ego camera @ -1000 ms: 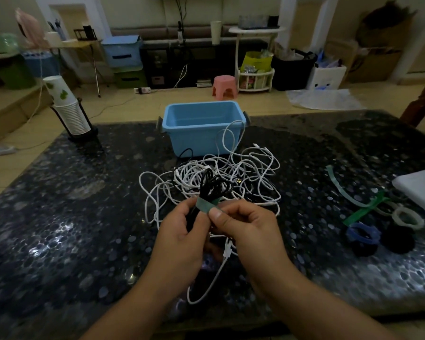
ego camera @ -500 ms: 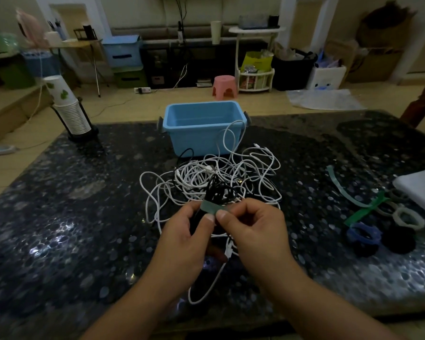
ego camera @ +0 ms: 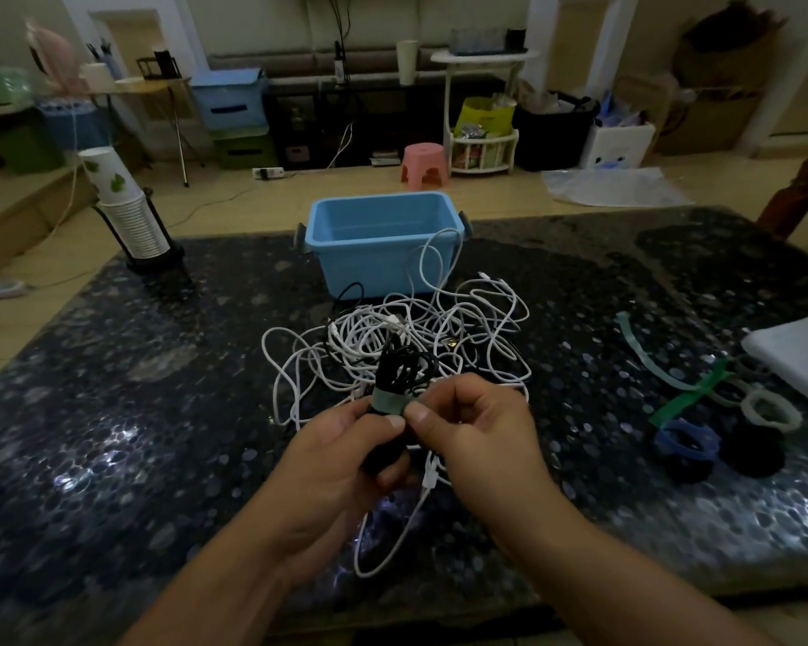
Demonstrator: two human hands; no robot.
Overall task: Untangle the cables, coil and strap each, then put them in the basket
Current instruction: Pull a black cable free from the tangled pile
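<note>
A coiled black cable [ego camera: 404, 368] is held upright over the dark table, a grey-green strap [ego camera: 389, 403] wound round its middle. My left hand [ego camera: 341, 459] grips the coil's lower part, thumb on the strap. My right hand [ego camera: 481, 426] pinches the strap's end between thumb and forefinger. Behind the hands a tangle of white cables [ego camera: 444, 333] lies on the table, one loop leaning on the blue basket [ego camera: 379, 247], which looks empty.
Loose straps [ego camera: 658, 366] and coiled strap rings [ego camera: 686, 442] lie at the right, by a white flat object [ego camera: 798, 352]. A stack of paper cups [ego camera: 127, 212] in a holder stands at the far left corner. One white cable end [ego camera: 393, 529] trails toward the near edge.
The strap has been drawn tighter round the black coil. Both hands stay closed on it and have barely shifted.
</note>
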